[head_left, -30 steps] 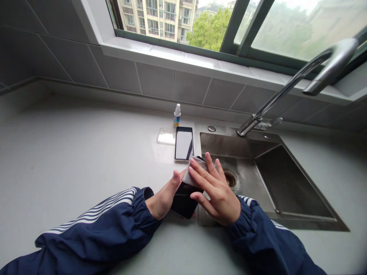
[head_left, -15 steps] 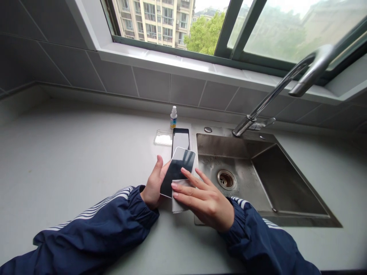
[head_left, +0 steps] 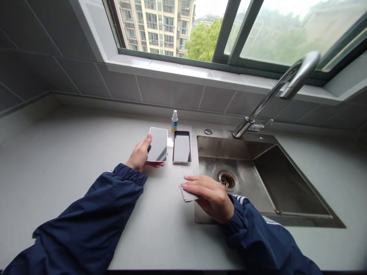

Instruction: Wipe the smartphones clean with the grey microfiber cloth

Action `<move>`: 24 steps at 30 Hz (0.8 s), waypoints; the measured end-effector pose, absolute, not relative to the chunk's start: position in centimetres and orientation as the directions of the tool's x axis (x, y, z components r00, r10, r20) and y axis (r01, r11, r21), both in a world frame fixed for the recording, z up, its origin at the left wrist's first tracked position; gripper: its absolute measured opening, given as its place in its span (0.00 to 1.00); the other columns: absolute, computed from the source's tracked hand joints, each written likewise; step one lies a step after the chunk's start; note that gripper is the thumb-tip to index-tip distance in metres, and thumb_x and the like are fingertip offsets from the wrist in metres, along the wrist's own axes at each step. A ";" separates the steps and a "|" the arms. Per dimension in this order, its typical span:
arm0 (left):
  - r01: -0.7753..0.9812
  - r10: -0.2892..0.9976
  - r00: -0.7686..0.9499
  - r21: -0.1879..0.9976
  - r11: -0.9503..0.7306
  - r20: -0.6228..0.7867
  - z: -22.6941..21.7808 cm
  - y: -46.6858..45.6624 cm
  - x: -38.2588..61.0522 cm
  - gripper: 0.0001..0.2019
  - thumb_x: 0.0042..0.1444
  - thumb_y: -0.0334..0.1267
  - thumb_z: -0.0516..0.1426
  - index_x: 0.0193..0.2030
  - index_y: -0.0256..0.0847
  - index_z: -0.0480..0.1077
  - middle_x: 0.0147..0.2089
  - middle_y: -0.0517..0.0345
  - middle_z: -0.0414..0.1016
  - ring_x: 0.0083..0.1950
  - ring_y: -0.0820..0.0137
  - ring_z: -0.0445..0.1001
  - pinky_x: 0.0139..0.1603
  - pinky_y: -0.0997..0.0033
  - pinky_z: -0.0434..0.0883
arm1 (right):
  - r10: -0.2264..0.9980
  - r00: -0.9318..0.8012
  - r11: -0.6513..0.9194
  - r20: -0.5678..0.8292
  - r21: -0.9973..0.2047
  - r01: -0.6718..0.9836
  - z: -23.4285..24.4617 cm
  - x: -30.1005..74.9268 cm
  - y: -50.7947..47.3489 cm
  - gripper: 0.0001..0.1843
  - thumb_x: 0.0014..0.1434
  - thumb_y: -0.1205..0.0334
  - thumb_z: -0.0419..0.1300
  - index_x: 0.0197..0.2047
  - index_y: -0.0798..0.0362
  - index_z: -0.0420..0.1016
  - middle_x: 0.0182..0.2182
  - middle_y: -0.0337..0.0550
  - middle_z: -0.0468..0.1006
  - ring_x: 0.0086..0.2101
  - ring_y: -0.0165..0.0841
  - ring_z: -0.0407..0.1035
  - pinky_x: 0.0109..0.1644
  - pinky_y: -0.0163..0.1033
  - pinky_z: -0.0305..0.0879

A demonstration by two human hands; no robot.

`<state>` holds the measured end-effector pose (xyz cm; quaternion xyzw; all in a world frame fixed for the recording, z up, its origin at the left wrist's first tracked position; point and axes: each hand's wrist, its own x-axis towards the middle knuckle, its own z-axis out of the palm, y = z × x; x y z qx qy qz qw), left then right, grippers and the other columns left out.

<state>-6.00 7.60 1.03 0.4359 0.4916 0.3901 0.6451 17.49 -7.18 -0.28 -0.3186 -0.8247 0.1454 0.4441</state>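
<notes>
Phone [head_left: 157,144] firmly grasped in left hand [head_left: 139,154], fingers [head_left: 155,164] curled under its edge, glass facing up. Right hand [head_left: 210,198] open, not clenched, fingers [head_left: 195,182] lying flat on gray cloth [head_left: 187,195] on table [head_left: 71,133]. Just right of left fingers, second phone [head_left: 181,146] lying flat, small spray bottle [head_left: 174,120] behind it. Beyond right fingers, steel sink [head_left: 229,147].
</notes>
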 end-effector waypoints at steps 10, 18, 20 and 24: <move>0.190 0.947 0.111 0.942 0.278 -0.302 -0.7 10.8 -4.1 0.20 0.65 0.57 0.51 0.49 0.42 0.62 0.30 0.55 0.76 0.19 0.65 0.76 0.12 0.75 0.60 | 0.718 -0.355 0.696 0.599 -0.623 0.356 -0.5 17.6 -6.8 0.13 0.65 0.70 0.61 0.52 0.53 0.78 0.41 0.50 0.83 0.42 0.38 0.78 0.46 0.43 0.75; 0.416 0.974 0.079 0.895 0.160 -0.211 -0.8 12.0 -4.2 0.20 0.64 0.55 0.52 0.49 0.40 0.68 0.24 0.55 0.75 0.17 0.65 0.73 0.15 0.73 0.60 | 0.750 -0.333 0.662 0.572 -0.655 0.365 -0.7 17.8 -6.5 0.13 0.65 0.71 0.60 0.50 0.53 0.79 0.39 0.49 0.83 0.39 0.36 0.78 0.43 0.40 0.74; 0.473 0.981 0.055 0.871 0.136 -0.184 -0.5 11.7 -4.3 0.20 0.63 0.55 0.53 0.50 0.40 0.69 0.25 0.53 0.76 0.17 0.64 0.73 0.16 0.71 0.62 | 0.762 -0.320 0.648 0.563 -0.665 0.372 -0.8 17.9 -6.4 0.12 0.65 0.71 0.59 0.50 0.53 0.79 0.39 0.48 0.84 0.39 0.35 0.78 0.43 0.39 0.74; 0.568 0.993 0.002 0.818 0.095 -0.116 0.0 10.8 -4.7 0.26 0.63 0.56 0.52 0.59 0.41 0.66 0.23 0.55 0.75 0.14 0.62 0.71 0.18 0.68 0.64 | 0.791 -0.288 0.612 0.540 -0.689 0.389 -1.0 18.1 -6.3 0.12 0.65 0.70 0.59 0.48 0.52 0.80 0.39 0.47 0.84 0.38 0.34 0.78 0.43 0.38 0.74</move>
